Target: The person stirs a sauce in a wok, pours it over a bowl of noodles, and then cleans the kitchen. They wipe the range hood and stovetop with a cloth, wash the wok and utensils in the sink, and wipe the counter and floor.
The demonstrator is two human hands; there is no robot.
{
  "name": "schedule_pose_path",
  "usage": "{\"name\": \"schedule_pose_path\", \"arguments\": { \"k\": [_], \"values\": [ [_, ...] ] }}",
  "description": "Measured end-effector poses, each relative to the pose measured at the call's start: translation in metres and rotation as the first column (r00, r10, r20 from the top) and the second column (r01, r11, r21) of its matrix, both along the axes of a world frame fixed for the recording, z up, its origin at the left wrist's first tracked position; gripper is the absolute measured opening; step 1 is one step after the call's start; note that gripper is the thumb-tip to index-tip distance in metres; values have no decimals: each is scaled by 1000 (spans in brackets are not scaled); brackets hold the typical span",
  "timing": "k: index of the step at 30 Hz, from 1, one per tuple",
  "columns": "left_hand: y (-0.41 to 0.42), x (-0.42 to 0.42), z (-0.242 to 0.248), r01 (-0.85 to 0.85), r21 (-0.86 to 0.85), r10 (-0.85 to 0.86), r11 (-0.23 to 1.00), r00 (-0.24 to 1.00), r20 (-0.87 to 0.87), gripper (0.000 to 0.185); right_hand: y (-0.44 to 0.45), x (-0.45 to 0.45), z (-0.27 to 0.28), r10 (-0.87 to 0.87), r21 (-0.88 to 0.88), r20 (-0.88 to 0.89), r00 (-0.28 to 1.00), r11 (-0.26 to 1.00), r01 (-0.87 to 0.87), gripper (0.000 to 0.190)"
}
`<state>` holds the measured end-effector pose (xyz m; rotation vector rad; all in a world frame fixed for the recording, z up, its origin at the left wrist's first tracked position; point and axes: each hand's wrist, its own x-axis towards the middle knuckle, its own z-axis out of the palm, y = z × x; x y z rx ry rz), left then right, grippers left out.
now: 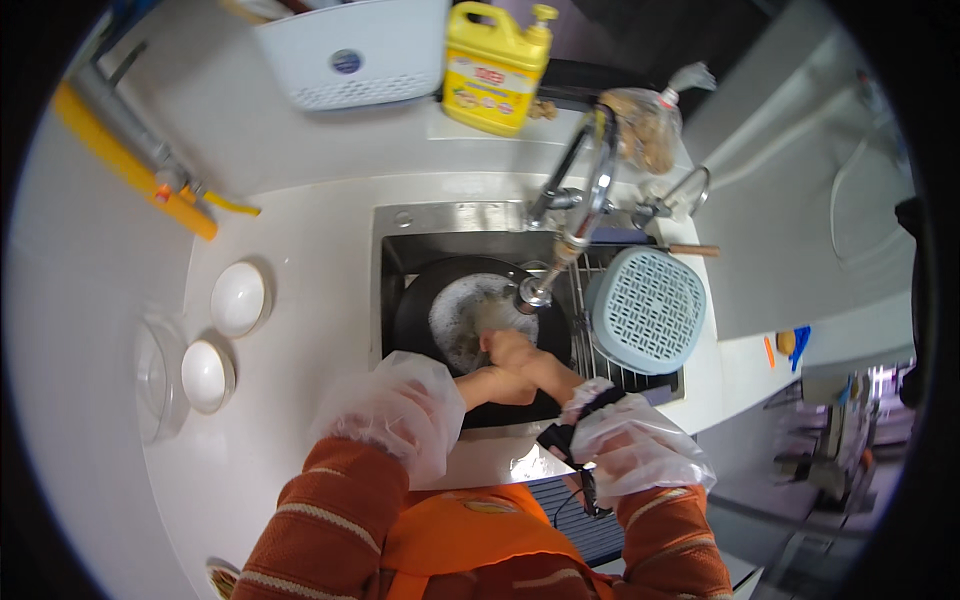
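Observation:
A dark wok (pixel 420 315) sits in the stainless steel sink (pixel 465 217), with cloudy, foamy water (pixel 454 300) inside it. Above its near side my two hands come together and overlap. My right hand (pixel 516 354) is the farther one, fingers towards the foam. Just below it lies my left hand (pixel 504 386), pressed against it near the wrist. The fingers are partly hidden, so whether either holds anything does not show. Over the foam hangs the spray head (pixel 533 294) of the chrome faucet (pixel 600 180). Clear plastic sleeve covers wrap both forearms.
A pale blue plastic basket (pixel 654 311) rests upside down on a wire rack (pixel 589 337) at the sink's right. Two white bowls (pixel 240 298) stand on the left counter. Behind are a yellow pump jug (pixel 491 75), a white basket (pixel 360 52) and a bagged food item (pixel 649 131).

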<state>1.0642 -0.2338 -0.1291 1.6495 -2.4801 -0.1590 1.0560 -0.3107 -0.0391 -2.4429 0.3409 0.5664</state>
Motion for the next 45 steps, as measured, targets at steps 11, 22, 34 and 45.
{"name": "schedule_pose_path", "arguments": {
  "k": [11, 22, 34, 45],
  "values": [
    [22, 27, 196, 113, -34, -114, 993, 993, -43, 11, -1, -90, 31, -568, -102, 252, 784, 790, 605, 27],
    [20, -320, 259, 337, 268, -10, 903, 639, -769, 33, 144, -518, 126, -997, 982, 39, -71, 25, 186, 19],
    [155, -776, 316, 870, 494, 141, 16, 487, -862, 35, 458, -820, 241, -441, 441, 623, -646, -484, 756, 20],
    [223, -1024, 245, 111, 691, -221, -715, 901, -373, 29, 463, -993, 251, 112, 776, 528, -842, -466, 425, 11]
  ]
}}
